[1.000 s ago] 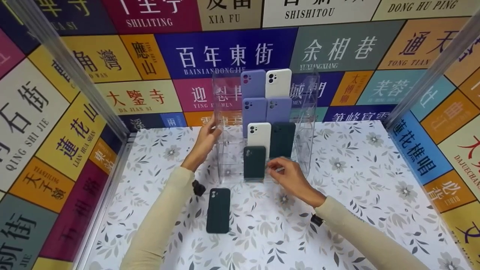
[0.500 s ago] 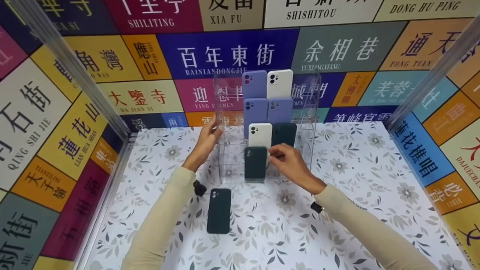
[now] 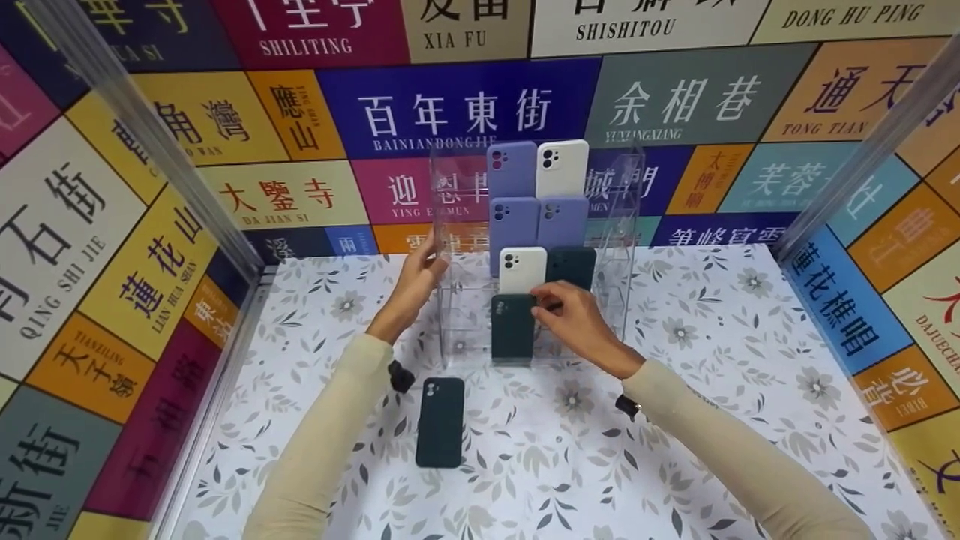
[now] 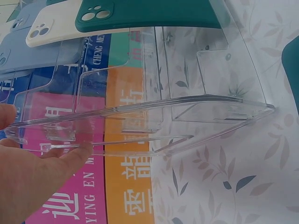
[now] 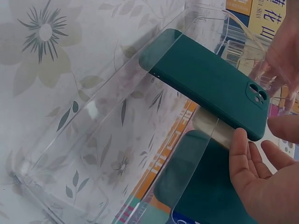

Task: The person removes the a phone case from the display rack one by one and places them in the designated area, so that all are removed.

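My left hand grips the left side panel of a clear tiered display stand; its thumb and fingers lie on either side of the panel edge in the left wrist view. My right hand holds the upper right corner of the dark green phone case in the stand's lowest tier. In the right wrist view a fingertip touches that case's long edge, with the thumb at its top edge. Behind it stand a white phone case and another dark green phone case.
Purple phone cases and a white phone case fill the upper tiers. One more dark green phone case lies on the floral tabletop, in front of the stand. Sign-printed walls enclose the table.
My right hand has moved up and slightly left, from beside the front green case to its upper right corner. The left hand keeps its hold on the stand.
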The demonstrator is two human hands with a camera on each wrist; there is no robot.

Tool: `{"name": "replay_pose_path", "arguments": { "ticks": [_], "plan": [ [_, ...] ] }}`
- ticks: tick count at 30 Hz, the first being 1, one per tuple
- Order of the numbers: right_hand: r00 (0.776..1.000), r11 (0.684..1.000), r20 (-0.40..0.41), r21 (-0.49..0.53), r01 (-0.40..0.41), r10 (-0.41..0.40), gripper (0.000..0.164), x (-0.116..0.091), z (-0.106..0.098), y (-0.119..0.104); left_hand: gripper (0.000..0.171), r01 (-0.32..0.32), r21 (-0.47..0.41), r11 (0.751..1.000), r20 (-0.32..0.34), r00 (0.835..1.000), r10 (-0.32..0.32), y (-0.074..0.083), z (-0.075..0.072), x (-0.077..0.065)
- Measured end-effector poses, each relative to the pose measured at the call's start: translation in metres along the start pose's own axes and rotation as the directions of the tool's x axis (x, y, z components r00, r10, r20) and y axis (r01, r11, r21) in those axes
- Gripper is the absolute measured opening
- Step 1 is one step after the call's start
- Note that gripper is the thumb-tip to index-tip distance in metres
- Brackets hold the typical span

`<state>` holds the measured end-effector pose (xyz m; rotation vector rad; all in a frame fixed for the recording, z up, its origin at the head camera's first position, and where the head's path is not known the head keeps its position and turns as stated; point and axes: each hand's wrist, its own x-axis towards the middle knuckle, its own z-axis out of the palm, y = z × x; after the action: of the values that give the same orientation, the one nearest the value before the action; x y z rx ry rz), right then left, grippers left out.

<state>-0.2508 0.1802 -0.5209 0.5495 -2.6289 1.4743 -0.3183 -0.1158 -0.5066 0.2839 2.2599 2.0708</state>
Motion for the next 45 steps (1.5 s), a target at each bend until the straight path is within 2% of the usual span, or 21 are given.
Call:
{"name": "replay_pose_path", "arguments": {
  "ticks": [6,18,22,30,35,45],
  "plan": [
    [1.0,1.0,-0.006,-0.005,0.005,-0.005,0.027,0.0,0.001,0.003,0.069,-0.047,0.001,0.999,0.007,0.999,0.047,-0.001,0.002,0.001],
    [0.998,1.0,-0.054,0.01,0.012,-0.012,0.018,-0.003,0.01,0.009,0.07,-0.007,-0.018,1.0,0.013,1.0,0.008,-0.001,0.003,0.0],
    [0.998,1.0,-0.069,0.025,0.01,-0.008,0.017,-0.005,0.012,0.01,0.069,-0.012,-0.028,1.0,0.02,1.0,0.012,-0.003,0.002,0.0],
    [0.992,0.996,-0.122,0.08,0.047,-0.037,0.017,-0.014,0.011,0.003,0.069,0.006,-0.024,1.0,0.018,1.0,-0.005,-0.002,0.0,0.0],
    [0.985,0.993,-0.164,0.099,0.069,-0.053,0.019,-0.018,0.007,-0.003,0.07,-0.007,-0.02,1.0,0.008,1.0,0.007,-0.002,-0.001,0.0],
    [0.984,0.988,-0.173,0.144,0.064,-0.039,0.019,-0.024,0.002,-0.011,0.07,-0.022,-0.025,0.999,-0.015,1.0,0.022,-0.001,0.001,0.0]
  ]
}}
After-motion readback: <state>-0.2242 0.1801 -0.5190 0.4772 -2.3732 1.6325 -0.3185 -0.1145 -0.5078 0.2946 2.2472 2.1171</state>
